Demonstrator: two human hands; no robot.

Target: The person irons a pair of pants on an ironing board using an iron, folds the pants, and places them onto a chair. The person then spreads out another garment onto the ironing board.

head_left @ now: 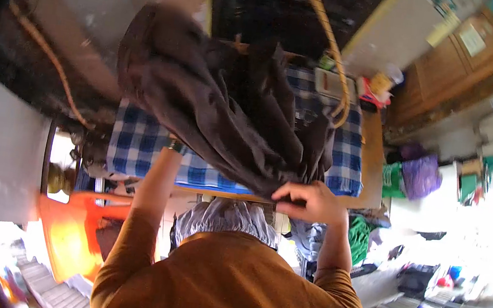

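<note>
A dark brown cloth garment (203, 102) is lifted in loose folds above the table; its exact kind cannot be made out. My right hand (312, 202) is closed on its gathered lower right end, thumb and fingers pinching the fabric near the table's front edge. Of my left arm (157, 177), the forearm and a wristband show, reaching up under the garment's left part. The cloth hides my left hand, so its fingers are out of sight. Beneath the garment lies a blue and white checked cloth (136, 150) spread over the table.
A yellow cord with dark stripes (329, 35) hangs down at the table's right. A pale tray (332, 84) and a red and yellow packet (377, 91) sit at the back right corner. An orange chair (68, 230) stands at left. Bags (421, 177) are on the right.
</note>
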